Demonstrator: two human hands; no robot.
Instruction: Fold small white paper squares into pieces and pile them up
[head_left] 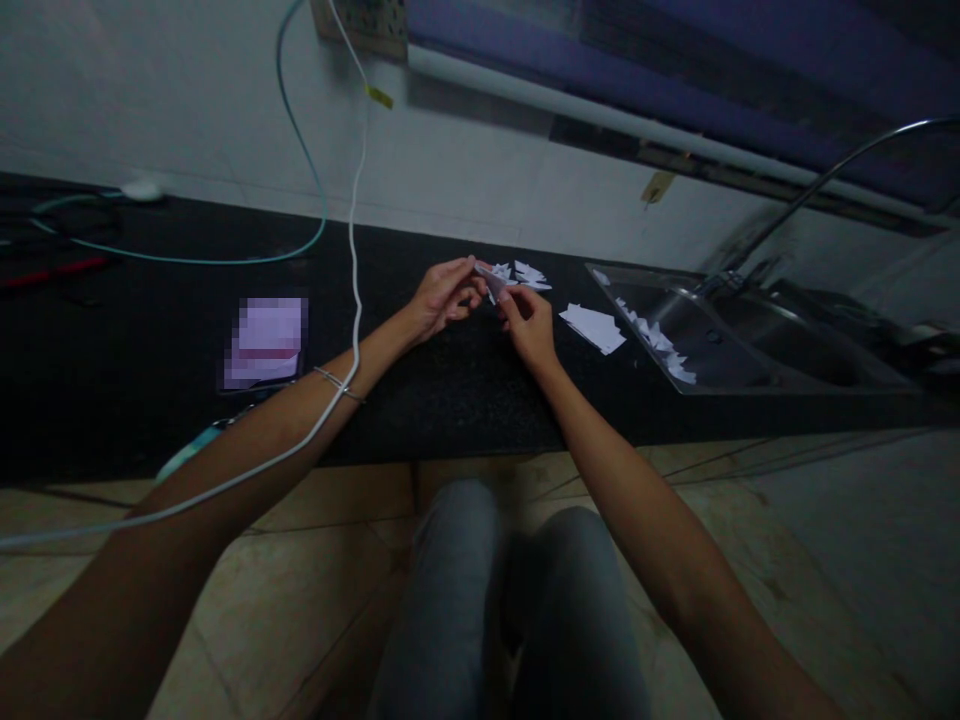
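Above the black countertop (450, 400), my left hand (448, 297) and my right hand (527, 322) meet around a small folded piece of white paper (493, 281). My left fingers pinch its upper left corner, while my right thumb and fingers grip its lower right side. Just behind it lie several small folded paper pieces (531, 275). To the right of my right hand rests a stack of flat white paper (594, 328). More folded paper pieces (660, 345) line the left rim of the sink.
A metal sink (739, 340) with a curved faucet (795, 200) stands at the right. A white cable (355, 260) hangs down across my left forearm. On the left are a blurred-out phone-like object (266, 340), a teal cable (225, 262) and dark cords.
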